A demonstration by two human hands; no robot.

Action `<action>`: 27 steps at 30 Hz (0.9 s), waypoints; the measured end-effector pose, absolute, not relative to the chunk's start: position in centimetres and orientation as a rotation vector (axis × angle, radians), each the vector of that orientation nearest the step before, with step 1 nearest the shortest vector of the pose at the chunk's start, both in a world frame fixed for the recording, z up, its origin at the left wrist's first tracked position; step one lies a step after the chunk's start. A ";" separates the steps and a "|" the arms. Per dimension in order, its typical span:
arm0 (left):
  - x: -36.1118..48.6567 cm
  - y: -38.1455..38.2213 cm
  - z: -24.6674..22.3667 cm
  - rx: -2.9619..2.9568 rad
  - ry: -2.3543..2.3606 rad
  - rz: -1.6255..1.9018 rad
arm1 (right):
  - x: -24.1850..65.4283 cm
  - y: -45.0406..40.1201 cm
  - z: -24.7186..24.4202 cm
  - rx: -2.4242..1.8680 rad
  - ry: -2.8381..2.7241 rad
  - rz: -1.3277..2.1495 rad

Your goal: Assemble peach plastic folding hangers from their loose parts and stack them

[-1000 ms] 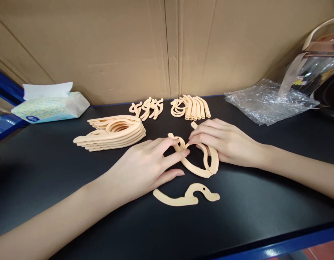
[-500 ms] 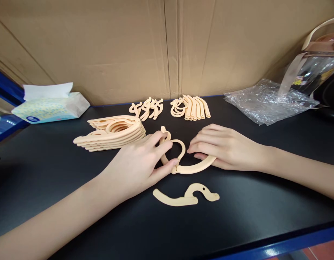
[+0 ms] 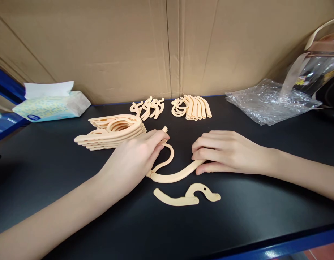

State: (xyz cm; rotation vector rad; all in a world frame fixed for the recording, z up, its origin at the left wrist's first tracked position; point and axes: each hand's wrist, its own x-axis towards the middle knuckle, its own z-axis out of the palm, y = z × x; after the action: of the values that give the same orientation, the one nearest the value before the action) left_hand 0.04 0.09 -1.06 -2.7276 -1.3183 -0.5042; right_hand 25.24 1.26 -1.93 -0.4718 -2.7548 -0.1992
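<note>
A beige curved plastic assembly (image 3: 175,177), made of a loop and a long curved arm, lies between both hands on the black table. My left hand (image 3: 137,153) is closed on its left side, over the hooked part, and hides much of it. The fingers of my right hand (image 3: 223,151) are wrapped round the right end of the long arm. Nearer the front edge, two loose flat beige pieces touch: a curved bar (image 3: 172,199) and a hook-shaped piece with a small hole (image 3: 201,189).
A stack of beige hangers (image 3: 110,135) stands at the left. Small hooks (image 3: 148,108) and curved arms (image 3: 198,107) lie at the back. A tissue pack (image 3: 51,104) is at back left; a plastic bag (image 3: 270,101) and a bottle (image 3: 316,68) are at back right.
The assembly has shifted left and slightly nearer, with its loop now opened out from my left hand. My right hand has moved a little and holds the end of the long arm.
</note>
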 end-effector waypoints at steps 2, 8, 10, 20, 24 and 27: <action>0.0 0.1 -1.2 -2.721 -1.284 -0.505 | 25.2 1.3 -1.9 -0.486 -2.754 -0.197; -0.1 0.2 -1.3 -2.711 -1.221 -0.473 | 25.3 1.3 -2.0 -0.501 -2.770 -0.255; -0.2 0.2 -1.1 -2.718 -1.230 -0.457 | 25.3 1.1 -1.9 -0.458 -2.767 -0.333; -0.3 0.0 -0.7 -2.750 -1.225 -0.313 | 24.6 -1.6 -1.4 -0.221 -2.781 -0.337; -0.4 0.1 -0.9 -2.760 -1.222 -0.321 | 24.6 -1.1 -1.5 -0.327 -2.844 -0.365; -0.6 0.1 -0.8 -2.764 -1.209 -0.331 | 25.1 0.1 -1.5 -0.477 -2.827 -0.379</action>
State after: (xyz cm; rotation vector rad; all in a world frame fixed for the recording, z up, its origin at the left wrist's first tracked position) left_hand -0.55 0.10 -0.84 -2.7642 -1.2093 -0.3309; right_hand 25.14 0.09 -1.47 -0.4769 -2.8273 -0.3793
